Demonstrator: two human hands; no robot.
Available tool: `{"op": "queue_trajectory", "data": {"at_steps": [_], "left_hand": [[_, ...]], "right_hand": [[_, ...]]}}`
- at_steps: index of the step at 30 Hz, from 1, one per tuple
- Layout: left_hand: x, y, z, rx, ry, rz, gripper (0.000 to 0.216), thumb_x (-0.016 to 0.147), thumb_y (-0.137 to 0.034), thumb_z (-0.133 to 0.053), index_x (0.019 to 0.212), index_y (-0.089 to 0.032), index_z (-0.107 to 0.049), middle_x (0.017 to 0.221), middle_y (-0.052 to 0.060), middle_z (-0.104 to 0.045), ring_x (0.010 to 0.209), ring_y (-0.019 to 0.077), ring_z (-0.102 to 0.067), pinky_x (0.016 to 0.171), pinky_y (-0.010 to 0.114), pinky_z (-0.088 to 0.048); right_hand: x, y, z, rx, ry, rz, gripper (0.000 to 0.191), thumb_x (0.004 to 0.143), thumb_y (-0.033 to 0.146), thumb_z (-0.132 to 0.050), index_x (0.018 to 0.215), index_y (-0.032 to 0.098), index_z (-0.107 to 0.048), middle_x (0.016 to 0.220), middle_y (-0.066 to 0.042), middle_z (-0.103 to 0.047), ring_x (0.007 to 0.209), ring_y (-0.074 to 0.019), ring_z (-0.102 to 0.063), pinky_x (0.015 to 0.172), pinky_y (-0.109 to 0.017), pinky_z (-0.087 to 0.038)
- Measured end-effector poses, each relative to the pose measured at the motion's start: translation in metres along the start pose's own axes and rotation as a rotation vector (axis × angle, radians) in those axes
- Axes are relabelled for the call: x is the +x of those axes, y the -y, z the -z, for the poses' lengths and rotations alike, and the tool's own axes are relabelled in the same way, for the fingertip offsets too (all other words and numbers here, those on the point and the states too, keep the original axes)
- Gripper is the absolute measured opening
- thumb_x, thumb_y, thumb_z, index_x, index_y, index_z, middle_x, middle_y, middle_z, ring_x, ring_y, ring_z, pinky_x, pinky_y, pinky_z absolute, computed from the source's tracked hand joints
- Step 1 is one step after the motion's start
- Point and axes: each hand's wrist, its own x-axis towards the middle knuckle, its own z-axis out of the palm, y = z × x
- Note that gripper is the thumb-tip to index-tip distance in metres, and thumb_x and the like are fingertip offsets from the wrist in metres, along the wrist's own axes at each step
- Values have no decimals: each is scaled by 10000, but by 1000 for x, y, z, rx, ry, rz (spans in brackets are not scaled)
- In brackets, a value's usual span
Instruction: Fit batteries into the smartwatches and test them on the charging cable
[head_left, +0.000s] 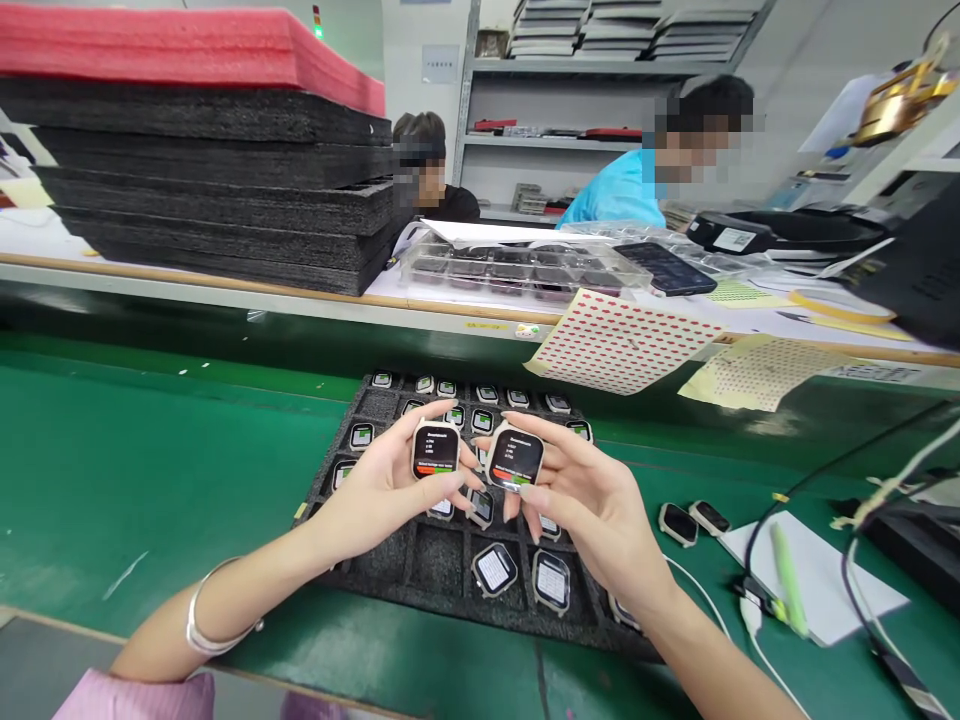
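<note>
- A pink sleeve [135, 695] sits at the bottom edge, nearest the viewer, on the person's left arm, with a silver bangle [214, 620] on the wrist above it.
- The left hand [382, 490] is raised over the black foam tray [439, 565], its fingers closed narrowly on a watch body [436, 450] whose lit screen faces up.
- The right hand [581, 495] is also above the tray, pinching a second watch body [515, 459] with a lit screen; the two pieces are just beside each other.
- The tray lies on the green belt [150, 470], with more watch bodies in its pockets.
- Right of the tray lie two loose watch bodies [694, 521], a white paper [817, 575] and a green pen [787, 575].
- Beyond the tray, on a white shelf, a red-dotted sticker sheet [619, 340] hangs over the edge.
- Two people sit behind that shelf.
</note>
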Motion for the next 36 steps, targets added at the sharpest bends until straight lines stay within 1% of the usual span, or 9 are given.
{"op": "queue_trajectory", "data": {"at_steps": [3, 7, 12, 16, 18, 22, 27, 32, 36], "left_hand": [[0, 0, 0, 26, -8, -15, 589, 800, -191, -642, 1326, -177, -379, 960, 71, -611, 836, 187, -624, 731, 340, -565], [-1, 0, 0, 37, -7, -16, 588, 782, -148, -642, 1315, -178, -396, 953, 61, -614, 830, 167, -615, 725, 310, -564], [-1, 1, 1, 26, -7, -39, 479, 829, -198, -598, 1280, -165, -440, 911, 65, -626, 790, 165, -623, 670, 295, -568], [1, 1, 2, 46, -33, -56, 428, 849, -275, -587, 1247, -160, -477, 816, 47, -619, 725, 159, -617, 578, 259, -552], [2, 2, 2, 55, -45, -61, 418, 850, -280, -585, 1237, -155, -487, 794, 44, -614, 692, 153, -611, 549, 248, -542], [1, 3, 3, 33, -53, -71, 473, 819, -222, -607, 1266, -168, -464, 870, 57, -624, 732, 164, -616, 599, 279, -552], [-3, 0, 1, 15, -8, -79, 617, 740, -96, -648, 1303, -179, -410, 948, 58, -613, 809, 169, -614, 703, 300, -551], [-8, 1, 2, 12, -52, -71, 622, 773, -152, -660, 1327, -185, -381, 955, 68, -615, 840, 179, -618, 707, 296, -547], [-13, 7, 13, 29, -46, -27, 589, 802, -216, -647, 1331, -194, -387, 945, 71, -616, 802, 170, -621, 676, 296, -551]], "right_hand": [[-1, 0, 1, 20, -26, -3, 393, 847, 179, -597, 1235, 223, -547, 792, -42, -652, 603, -158, -623, 424, -213, -469], [0, 0, 0, -19, -94, -13, 270, 885, 256, -565, 1145, 189, -598, 651, -18, -631, 499, -138, -597, 392, -203, -442], [0, 0, -3, -105, -164, -37, 231, 866, 288, -602, 1071, 186, -623, 728, -38, -665, 442, -123, -581, 358, -203, -416], [-2, 1, -2, -53, -88, -21, 253, 863, 270, -585, 1106, 206, -616, 819, -58, -675, 509, -147, -614, 385, -219, -434], [-3, 2, -1, -25, -35, -23, 313, 834, 235, -610, 1146, 213, -597, 872, -70, -674, 551, -160, -624, 403, -228, -444], [-4, 1, -1, -19, 30, -30, 429, 809, 216, -648, 1224, 220, -541, 933, -88, -662, 633, -179, -642, 426, -231, -469], [-2, -2, -5, -69, -9, -33, 400, 828, 223, -654, 1211, 224, -539, 921, -73, -666, 609, -152, -632, 415, -213, -478], [-4, -1, -6, -124, 33, -37, 443, 818, 227, -660, 1238, 216, -522, 1014, -97, -658, 674, -159, -643, 430, -209, -500], [-5, -10, -8, -204, 69, -90, 548, 816, 197, -647, 1327, 219, -450, 1042, -96, -653, 712, -155, -636, 516, -236, -535]]}}
